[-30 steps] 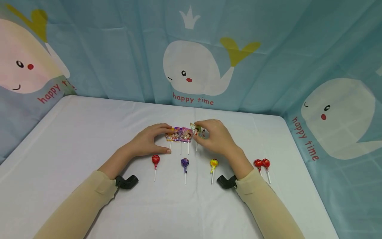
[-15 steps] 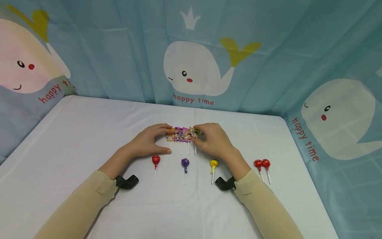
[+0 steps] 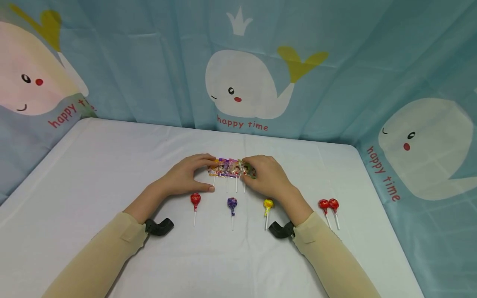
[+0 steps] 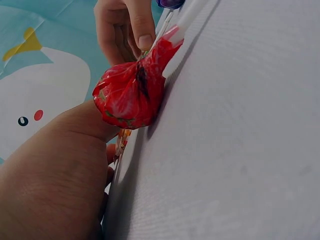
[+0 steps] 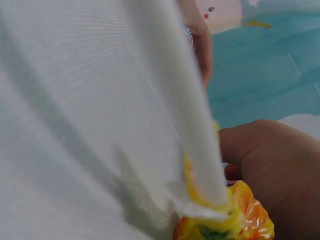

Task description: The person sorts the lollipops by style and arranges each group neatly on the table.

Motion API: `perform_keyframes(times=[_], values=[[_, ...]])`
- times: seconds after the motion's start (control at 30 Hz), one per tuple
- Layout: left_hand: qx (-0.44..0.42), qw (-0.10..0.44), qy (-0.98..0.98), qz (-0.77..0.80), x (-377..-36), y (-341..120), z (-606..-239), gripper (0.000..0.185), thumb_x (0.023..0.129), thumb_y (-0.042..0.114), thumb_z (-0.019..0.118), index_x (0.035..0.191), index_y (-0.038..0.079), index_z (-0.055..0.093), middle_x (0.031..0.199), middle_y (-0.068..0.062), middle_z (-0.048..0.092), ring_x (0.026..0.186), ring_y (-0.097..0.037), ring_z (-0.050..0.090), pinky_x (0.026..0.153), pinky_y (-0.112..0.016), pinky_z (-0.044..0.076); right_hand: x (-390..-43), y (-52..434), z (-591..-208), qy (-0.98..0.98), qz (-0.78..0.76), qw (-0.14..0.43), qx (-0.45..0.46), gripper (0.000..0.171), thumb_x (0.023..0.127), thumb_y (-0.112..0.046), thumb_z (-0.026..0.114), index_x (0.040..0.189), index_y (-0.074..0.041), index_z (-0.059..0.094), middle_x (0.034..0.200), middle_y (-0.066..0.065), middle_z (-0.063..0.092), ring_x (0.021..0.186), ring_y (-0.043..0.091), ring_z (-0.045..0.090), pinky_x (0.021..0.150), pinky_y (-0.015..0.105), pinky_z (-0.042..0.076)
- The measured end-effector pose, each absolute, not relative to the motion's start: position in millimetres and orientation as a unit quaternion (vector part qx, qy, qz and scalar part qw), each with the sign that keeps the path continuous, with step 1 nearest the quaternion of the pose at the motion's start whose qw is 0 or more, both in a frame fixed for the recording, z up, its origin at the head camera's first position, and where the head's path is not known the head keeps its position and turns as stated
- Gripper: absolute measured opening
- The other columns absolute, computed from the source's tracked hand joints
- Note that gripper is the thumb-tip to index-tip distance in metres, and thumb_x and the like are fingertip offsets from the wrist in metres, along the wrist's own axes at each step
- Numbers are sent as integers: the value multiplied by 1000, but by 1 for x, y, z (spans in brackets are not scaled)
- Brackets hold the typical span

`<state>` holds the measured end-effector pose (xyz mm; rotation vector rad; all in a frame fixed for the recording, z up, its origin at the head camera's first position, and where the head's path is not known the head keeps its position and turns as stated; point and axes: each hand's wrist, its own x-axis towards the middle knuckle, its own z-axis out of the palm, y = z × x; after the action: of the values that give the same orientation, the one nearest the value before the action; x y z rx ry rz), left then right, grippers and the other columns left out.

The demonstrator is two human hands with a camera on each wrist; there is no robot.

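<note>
At the middle of the white tabletop (image 3: 93, 165), a tight row of four flat-wrapped lollipops (image 3: 232, 167) lies between my two hands, sticks pointing back toward me, so each long axis runs near to far while the row itself runs left to right.

Left hand (image 3: 186, 177): fingers curled at the row's left end, index on the leftmost wrapper, thumb down on the cloth beside its stick. Grip narrow, a light pinch rather than a full hold.

Right hand (image 3: 265, 176): fingertips pinching the green-wrapped lollipop (image 3: 249, 170) at the row's right end, touching its neighbour. This hand is the one nearer that piece.

Nearer me, a second row well apart from each other: red ball lollipop (image 3: 195, 199), purple ball lollipop (image 3: 232, 203), yellow ball lollipop (image 3: 267, 204); a pair of red ones (image 3: 328, 205) off to the right.

Head view gives the whole layout. Left wrist view shows only the red ball lollipop (image 4: 132, 95) up close, the far fingers behind it. Right wrist view is blurred; the yellow wrapper (image 5: 235, 220) shows, the pinch itself does not.
</note>
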<state>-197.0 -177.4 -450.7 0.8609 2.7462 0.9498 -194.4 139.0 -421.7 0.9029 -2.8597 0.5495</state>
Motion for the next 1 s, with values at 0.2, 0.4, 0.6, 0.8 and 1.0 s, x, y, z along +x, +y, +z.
perform_keyframes(times=[0.2, 0.4, 0.6, 0.8, 1.0], values=[[286, 54, 903, 317, -197, -178, -451, 81, 84, 56, 92, 155, 28, 64, 167, -1, 49, 159, -33, 37, 128, -64, 28, -193, 139, -422, -938, 177, 47, 295, 48, 100, -36, 79, 139, -9, 73, 136, 6, 75, 132, 26, 66, 116, 49, 49], [282, 59, 901, 326, -196, -178, -450, 81, 84, 57, 92, 155, 29, 64, 168, 2, 48, 160, -31, 35, 129, -64, 27, -193, 140, -421, -937, 178, 48, 296, 49, 100, -38, 79, 139, -9, 72, 138, 6, 73, 134, 27, 64, 117, 50, 48], [276, 69, 892, 352, -197, -179, -450, 79, 85, 56, 92, 154, 29, 65, 169, 3, 46, 160, -30, 34, 129, -63, 27, -192, 139, -419, -933, 186, 59, 302, 47, 100, -36, 79, 137, -8, 73, 137, 6, 74, 133, 27, 65, 116, 50, 49], [265, 78, 874, 399, -195, -180, -449, 75, 89, 46, 92, 154, 25, 63, 171, 2, 43, 161, -30, 33, 129, -63, 29, -186, 141, -415, -926, 202, 62, 312, 45, 101, -37, 78, 136, -8, 74, 134, 4, 75, 130, 26, 67, 114, 49, 51], [250, 74, 872, 413, -189, -183, -445, 70, 91, 41, 90, 153, 22, 64, 168, -1, 46, 160, -31, 36, 128, -64, 30, -180, 140, -411, -919, 210, 65, 327, 47, 101, -36, 78, 137, -6, 73, 133, 6, 75, 128, 26, 68, 112, 49, 52]])
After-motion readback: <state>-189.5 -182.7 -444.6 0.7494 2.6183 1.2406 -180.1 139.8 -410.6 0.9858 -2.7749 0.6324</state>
